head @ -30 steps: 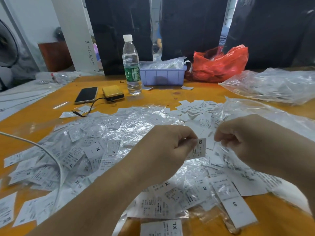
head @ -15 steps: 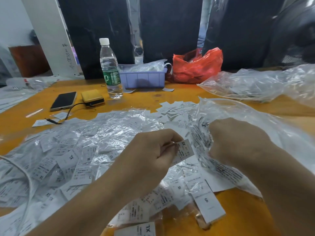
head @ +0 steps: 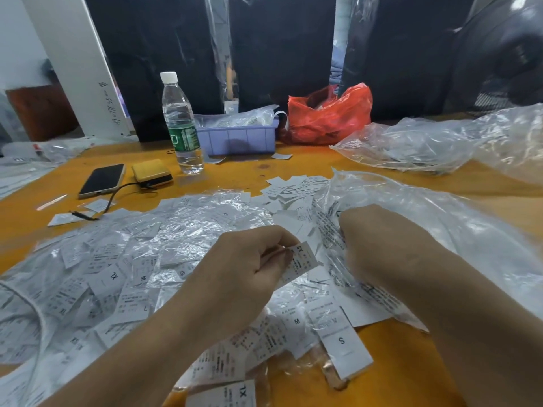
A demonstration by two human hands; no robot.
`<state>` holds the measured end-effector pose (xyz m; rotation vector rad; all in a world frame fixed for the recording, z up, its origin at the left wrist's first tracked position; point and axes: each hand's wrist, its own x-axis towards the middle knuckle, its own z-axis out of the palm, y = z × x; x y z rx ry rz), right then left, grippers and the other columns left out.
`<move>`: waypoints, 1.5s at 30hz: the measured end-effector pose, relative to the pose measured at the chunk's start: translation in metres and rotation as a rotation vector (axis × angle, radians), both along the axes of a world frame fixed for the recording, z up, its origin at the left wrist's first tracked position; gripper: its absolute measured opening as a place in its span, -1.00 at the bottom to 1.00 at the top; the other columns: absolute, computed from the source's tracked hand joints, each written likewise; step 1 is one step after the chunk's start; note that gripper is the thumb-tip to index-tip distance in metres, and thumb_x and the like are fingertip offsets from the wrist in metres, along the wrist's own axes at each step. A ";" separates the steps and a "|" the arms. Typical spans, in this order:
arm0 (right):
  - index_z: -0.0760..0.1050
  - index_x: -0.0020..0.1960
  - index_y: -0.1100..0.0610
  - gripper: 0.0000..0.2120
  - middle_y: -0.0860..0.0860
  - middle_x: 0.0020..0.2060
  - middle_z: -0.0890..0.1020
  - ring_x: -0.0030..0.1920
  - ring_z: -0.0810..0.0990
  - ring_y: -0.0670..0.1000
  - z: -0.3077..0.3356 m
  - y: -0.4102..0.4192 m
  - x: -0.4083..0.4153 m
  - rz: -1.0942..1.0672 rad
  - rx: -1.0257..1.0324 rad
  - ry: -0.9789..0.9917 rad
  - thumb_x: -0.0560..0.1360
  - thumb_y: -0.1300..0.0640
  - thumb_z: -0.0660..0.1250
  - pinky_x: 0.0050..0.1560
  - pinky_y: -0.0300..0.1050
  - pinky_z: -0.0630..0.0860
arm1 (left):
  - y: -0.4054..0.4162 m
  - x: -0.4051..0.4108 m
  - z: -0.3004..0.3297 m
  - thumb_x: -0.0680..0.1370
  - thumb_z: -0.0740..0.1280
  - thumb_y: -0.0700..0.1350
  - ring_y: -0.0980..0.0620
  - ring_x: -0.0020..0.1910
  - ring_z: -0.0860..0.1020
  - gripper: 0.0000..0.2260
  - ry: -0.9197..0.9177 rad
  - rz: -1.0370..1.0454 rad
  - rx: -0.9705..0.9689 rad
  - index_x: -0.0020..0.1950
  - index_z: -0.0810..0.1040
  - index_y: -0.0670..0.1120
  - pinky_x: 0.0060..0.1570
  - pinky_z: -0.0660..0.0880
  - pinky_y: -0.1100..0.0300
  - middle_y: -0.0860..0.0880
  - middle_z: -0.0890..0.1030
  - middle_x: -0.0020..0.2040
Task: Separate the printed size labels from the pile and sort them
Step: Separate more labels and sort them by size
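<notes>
An XS label (head: pixel 302 261) is pinched between the thumb and fingers (head: pixel 282 254) of the left hand (head: pixel 249 265) and held just above the pile. The right hand (head: pixel 379 242) is curled into the clear plastic bag (head: pixel 440 230) beside it; a fold of film appears to be gripped, though its fingertips are hidden, so this is a judgement.

Below and around both hands the pile of size labels (head: pixel 123 277) is spread across the counter (head: pixel 293 168) — XL, M, L and S prints can be read, mixed together and tangled with crumpled film. A smaller loose heap of labels (head: pixel 291 188) lies beyond the hands, possibly already set apart.

The sorting is judged to be at an early stage: 1 label is in hand, while most remain unsorted.
</notes>
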<state>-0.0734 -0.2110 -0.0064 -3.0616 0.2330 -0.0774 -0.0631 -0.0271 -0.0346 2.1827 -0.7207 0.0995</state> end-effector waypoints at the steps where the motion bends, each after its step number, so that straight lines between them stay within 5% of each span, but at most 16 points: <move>1: 0.33 -0.26 0.09 -0.80 0.02 -0.28 0.46 -0.32 0.45 0.02 0.000 -0.001 0.001 0.009 0.003 -0.045 0.45 0.34 0.20 -0.36 -0.12 0.40 | 0.000 0.000 0.001 0.60 0.31 -0.14 0.26 -0.40 0.52 -0.75 0.002 0.003 -0.011 -0.12 0.59 0.23 -0.40 0.38 0.46 0.27 0.64 -0.18; 4: 0.52 0.05 0.10 -0.76 0.04 -0.03 0.58 -0.09 0.56 0.08 0.000 -0.005 0.006 0.109 0.118 -0.245 0.50 0.33 0.19 -0.09 -0.02 0.55 | 0.000 0.000 0.002 0.60 0.31 -0.13 0.24 -0.41 0.52 -0.77 0.007 0.019 -0.033 -0.09 0.59 0.22 -0.41 0.38 0.46 0.27 0.63 -0.18; 6: 0.55 0.14 0.06 -0.74 -0.09 -0.04 0.61 -0.17 0.57 -0.06 0.002 -0.002 0.009 0.210 0.456 -0.307 0.58 0.29 0.19 -0.19 -0.19 0.53 | 0.002 0.002 0.004 0.60 0.30 -0.12 0.17 -0.36 0.55 -0.79 0.003 0.046 -0.036 -0.02 0.56 0.23 -0.42 0.40 0.42 0.24 0.62 -0.17; 8: 0.59 0.07 0.03 -0.77 -0.20 -0.34 0.58 -0.42 0.50 -0.13 0.004 0.005 0.007 0.313 0.878 -0.288 0.60 0.28 0.22 -0.40 -0.28 0.43 | 0.005 0.005 0.005 0.60 0.28 -0.14 0.18 -0.39 0.52 -0.76 -0.007 0.071 -0.045 0.04 0.51 0.26 -0.45 0.38 0.41 0.18 0.61 -0.20; 10: 0.62 0.00 0.06 -0.75 -0.12 -0.48 0.50 -0.46 0.45 -0.09 0.006 0.009 0.005 0.410 1.129 -0.285 0.58 0.34 0.24 -0.37 -0.20 0.46 | 0.009 0.007 0.009 0.59 0.27 -0.16 0.19 -0.48 0.46 -0.73 -0.015 0.103 -0.047 0.01 0.51 0.26 -0.49 0.34 0.42 0.12 0.60 -0.27; 15: 0.67 -0.18 0.10 -0.67 0.07 -0.44 0.48 -0.40 0.46 0.01 0.006 0.012 0.004 0.515 1.461 -0.229 0.54 0.42 0.24 -0.31 -0.11 0.46 | 0.013 0.010 0.013 0.53 0.27 -0.17 0.11 -0.46 0.48 -0.77 0.005 0.187 -0.075 -0.23 0.62 0.09 -0.49 0.36 0.31 0.13 0.62 -0.32; 18: 0.66 -0.21 0.13 -0.71 0.09 -0.41 0.48 -0.41 0.44 0.02 0.005 0.017 0.004 0.554 1.599 -0.195 0.45 0.45 0.29 -0.36 -0.13 0.45 | 0.013 0.009 0.015 0.44 0.19 0.03 0.09 -0.39 0.50 -0.79 0.097 0.151 -0.164 -0.21 0.62 0.06 -0.39 0.39 0.17 0.07 0.61 -0.32; 23: 0.67 -0.22 0.16 -0.59 0.07 -0.40 0.51 -0.39 0.47 0.01 0.000 0.021 0.005 0.556 1.609 -0.213 0.45 0.56 0.19 -0.37 -0.19 0.49 | 0.012 0.013 0.017 0.41 0.24 0.30 0.09 -0.25 0.51 -0.60 0.373 0.089 -0.371 -0.13 0.65 0.01 -0.22 0.36 0.12 -0.02 0.61 -0.20; 27: 0.69 -0.19 0.16 -0.77 0.07 -0.39 0.53 -0.37 0.51 0.02 -0.004 0.022 0.005 0.585 1.542 -0.167 0.31 0.35 0.29 -0.34 -0.21 0.51 | 0.013 0.015 0.018 0.54 0.39 -0.04 0.14 -0.33 0.49 -0.89 0.412 0.105 -0.524 -0.15 0.64 -0.04 -0.35 0.37 0.25 0.04 0.59 -0.27; 31: 0.65 -0.06 0.14 -0.79 0.10 -0.27 0.58 -0.31 0.55 0.02 -0.004 0.024 0.006 0.538 1.562 -0.142 0.32 0.24 0.37 -0.33 -0.16 0.53 | 0.017 0.015 0.020 0.54 0.39 -0.15 0.14 -0.39 0.44 -0.91 0.360 0.089 -0.560 -0.14 0.62 -0.14 -0.41 0.34 0.32 0.00 0.52 -0.34; 36: 0.47 0.22 0.16 -0.45 0.12 -0.24 0.66 -0.29 0.63 0.05 -0.005 0.026 0.004 0.409 1.595 -0.066 0.26 0.19 0.50 -0.31 -0.14 0.60 | 0.016 0.012 0.019 0.51 0.43 -0.14 0.16 -0.43 0.42 -0.90 0.309 0.039 -0.502 -0.20 0.61 -0.11 -0.40 0.37 0.40 0.01 0.48 -0.40; 42: 0.65 -0.09 0.24 -0.89 0.16 -0.32 0.67 -0.39 0.56 0.01 -0.003 0.025 0.003 0.391 1.389 -0.124 0.39 0.28 0.41 -0.37 -0.23 0.54 | 0.018 0.014 0.019 0.38 0.48 0.05 0.15 -0.45 0.40 -0.76 0.302 0.045 -0.506 -0.27 0.57 -0.10 -0.41 0.36 0.38 0.02 0.48 -0.44; 45: 0.64 -0.19 0.23 -0.92 0.16 -0.36 0.65 -0.42 0.55 0.02 -0.002 0.025 0.003 0.348 1.428 -0.173 0.44 0.26 0.37 -0.40 -0.22 0.52 | 0.019 0.015 0.020 0.34 0.45 0.12 0.17 -0.45 0.43 -0.72 0.284 0.040 -0.535 -0.29 0.54 -0.08 -0.40 0.37 0.39 0.09 0.53 -0.43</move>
